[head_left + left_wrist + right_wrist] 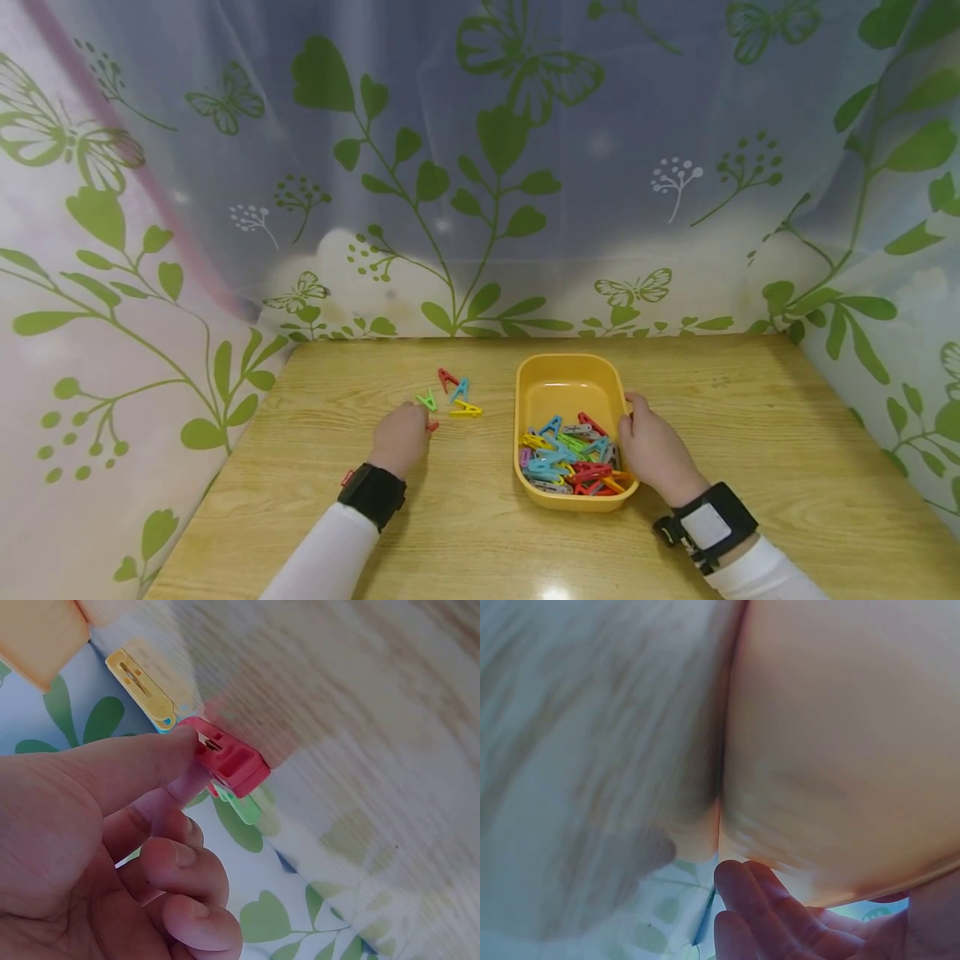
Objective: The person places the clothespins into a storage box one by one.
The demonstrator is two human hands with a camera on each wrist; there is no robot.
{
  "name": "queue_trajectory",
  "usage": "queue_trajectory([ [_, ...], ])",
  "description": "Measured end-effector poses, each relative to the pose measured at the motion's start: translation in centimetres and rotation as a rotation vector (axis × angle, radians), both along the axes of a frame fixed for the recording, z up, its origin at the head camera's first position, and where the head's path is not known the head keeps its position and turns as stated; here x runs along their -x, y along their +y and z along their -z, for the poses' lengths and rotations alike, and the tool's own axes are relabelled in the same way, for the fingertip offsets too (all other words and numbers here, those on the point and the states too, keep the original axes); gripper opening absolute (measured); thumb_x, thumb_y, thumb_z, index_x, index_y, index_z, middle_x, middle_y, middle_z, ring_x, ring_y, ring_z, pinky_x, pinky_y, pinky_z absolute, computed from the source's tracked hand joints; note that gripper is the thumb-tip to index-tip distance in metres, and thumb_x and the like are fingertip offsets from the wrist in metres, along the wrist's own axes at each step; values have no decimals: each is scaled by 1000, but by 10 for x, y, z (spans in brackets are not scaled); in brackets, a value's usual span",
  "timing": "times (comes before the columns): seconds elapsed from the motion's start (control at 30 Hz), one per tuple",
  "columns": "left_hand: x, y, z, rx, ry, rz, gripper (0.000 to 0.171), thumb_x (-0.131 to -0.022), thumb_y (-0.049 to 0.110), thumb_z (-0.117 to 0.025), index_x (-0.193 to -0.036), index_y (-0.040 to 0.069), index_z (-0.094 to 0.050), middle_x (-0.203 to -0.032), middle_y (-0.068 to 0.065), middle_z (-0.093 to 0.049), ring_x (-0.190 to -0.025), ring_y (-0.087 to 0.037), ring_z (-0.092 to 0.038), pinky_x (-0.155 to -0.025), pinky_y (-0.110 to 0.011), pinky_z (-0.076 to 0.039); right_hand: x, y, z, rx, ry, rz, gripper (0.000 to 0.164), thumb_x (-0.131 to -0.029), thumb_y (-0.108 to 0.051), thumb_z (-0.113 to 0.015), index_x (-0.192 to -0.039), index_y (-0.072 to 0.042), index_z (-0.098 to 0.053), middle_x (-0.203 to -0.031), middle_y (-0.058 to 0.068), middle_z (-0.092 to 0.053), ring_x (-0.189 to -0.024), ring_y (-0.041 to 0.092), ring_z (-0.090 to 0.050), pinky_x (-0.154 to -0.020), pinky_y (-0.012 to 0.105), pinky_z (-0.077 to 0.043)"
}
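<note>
My left hand pinches a red clothespin between thumb and forefinger, low over the table, with its other fingers curled in the left wrist view. Just beyond lie a green clothespin, a yellow clothespin, a blue clothespin and another red clothespin. My right hand grips the right side of a yellow plastic bin, thumb at the rim and fingers along the outer wall. Inside the bin, a heap of mixed-colour clothespins fills the near part.
The wood-grain table ends at the back against a patterned curtain with green leaves and butterflies. More curtain hangs along the left and right sides. Black wrist straps sit on both forearms.
</note>
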State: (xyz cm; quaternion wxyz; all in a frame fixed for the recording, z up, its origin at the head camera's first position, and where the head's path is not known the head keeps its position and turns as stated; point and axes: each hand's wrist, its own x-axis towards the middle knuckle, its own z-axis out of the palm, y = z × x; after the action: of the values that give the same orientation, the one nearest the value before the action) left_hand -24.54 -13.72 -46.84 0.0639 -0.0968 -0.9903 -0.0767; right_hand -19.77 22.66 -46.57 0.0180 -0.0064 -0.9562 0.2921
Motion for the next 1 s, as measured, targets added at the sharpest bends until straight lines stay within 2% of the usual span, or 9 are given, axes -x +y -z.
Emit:
queue_trajectory([
  [0.23, 0, 1, 3, 14, 29, 5, 21, -91, 2, -73, -73, 10, -65, -74, -6, -61, -67, -22, -64, -54, -36, -50, 0, 0, 0, -2, 3, -3, 50, -110, -18, -36, -150, 12, -32, -98, 19, -65, -69, 20, -57, -58, 31, -44],
  [0.43, 0, 3, -4, -5, 43, 11, 14, -93, 0, -69, -81, 6, -68, -79, -9, -65, -71, -25, -67, -57, -38, -54, -1, 0, -1, -3, 4, 1, 50, -110, -18, -36, -150, 12, -32, -99, 20, -66, -70, 21, -58, -59, 32, -45],
  [0.6, -2, 9, -13, -14, 112, 11, 4, -94, 0, -68, -91, 0, -70, -81, -13, -65, -69, -27, -67, -56, -40, -55, -1, -1, -3, -4, 1, 1, 50, -110, -17, -36, -149, 13, -32, -103, 23, -67, -73, 22, -59, -61, 33, -47],
  [0.73, -5, 17, -20, -37, 176, 13, 3, -92, 0, -72, -94, 2, -72, -83, -12, -66, -69, -26, -67, -56, -38, -55, -2, -1, -2, -5, 3, 2, 49, -110, -17, -36, -149, 13, -32, -105, 23, -67, -74, 22, -59, -62, 33, -48],
  [0.9, -10, 33, -29, -62, 255, 63, 7, -89, 5, -78, -93, 6, -73, -83, -8, -67, -70, -23, -67, -58, -35, -54, -2, -1, -2, -3, 9, 1, 49, -110, -17, -37, -149, 13, -33, -103, 23, -67, -73, 22, -59, -61, 33, -48],
  [1.0, -15, 46, -36, -77, 272, 100, 7, -90, 7, -78, -94, 7, -73, -85, -7, -67, -71, -22, -68, -58, -34, -54, -2, -1, -2, -5, 10, -2, 49, -110, -17, -37, -149, 13, -33, -102, 22, -67, -73, 22, -59, -61, 33, -47],
])
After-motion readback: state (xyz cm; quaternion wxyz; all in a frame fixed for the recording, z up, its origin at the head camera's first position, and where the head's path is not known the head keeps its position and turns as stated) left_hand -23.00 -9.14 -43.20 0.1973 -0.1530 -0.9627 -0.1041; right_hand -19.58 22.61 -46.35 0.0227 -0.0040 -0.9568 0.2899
